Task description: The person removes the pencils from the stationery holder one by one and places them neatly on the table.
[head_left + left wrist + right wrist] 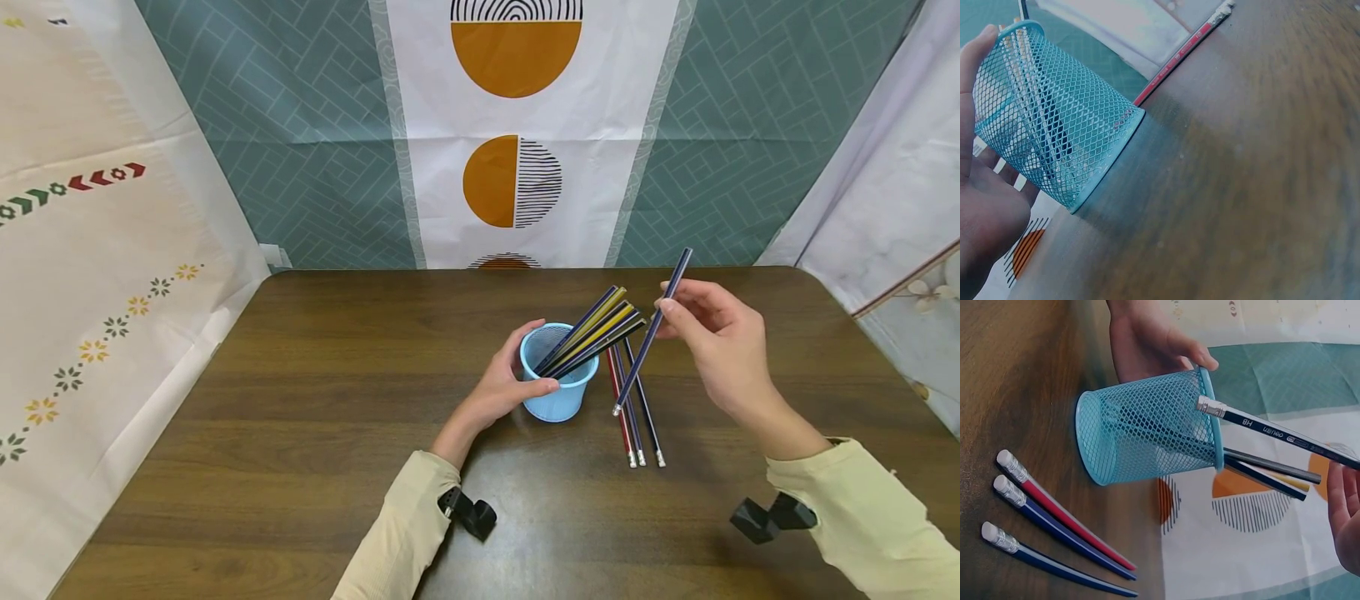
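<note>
My left hand (498, 383) grips a light blue mesh pencil cup (558, 407), thumb at the near rim and fingers round the far side. Several pencils (592, 337), dark and yellow-striped, lean in the cup toward the right. Between right thumb and fingers, my right hand (716, 342) pinches a dark blue pencil (642, 354) near its upper end. That pencil slants with its white eraser (1210, 406) pointing down, and the eraser overlaps the cup's rim in the right wrist view. Beside the cup lie a red pencil (623, 417) and two dark blue pencils (1054, 569).
Everything stands on a brown wooden table (315, 417). A green and white patterned cloth (322, 142) hangs behind its far edge. Pale cloths hang at the left (90, 275) and right sides. Each sleeve carries a black wrist device (468, 512).
</note>
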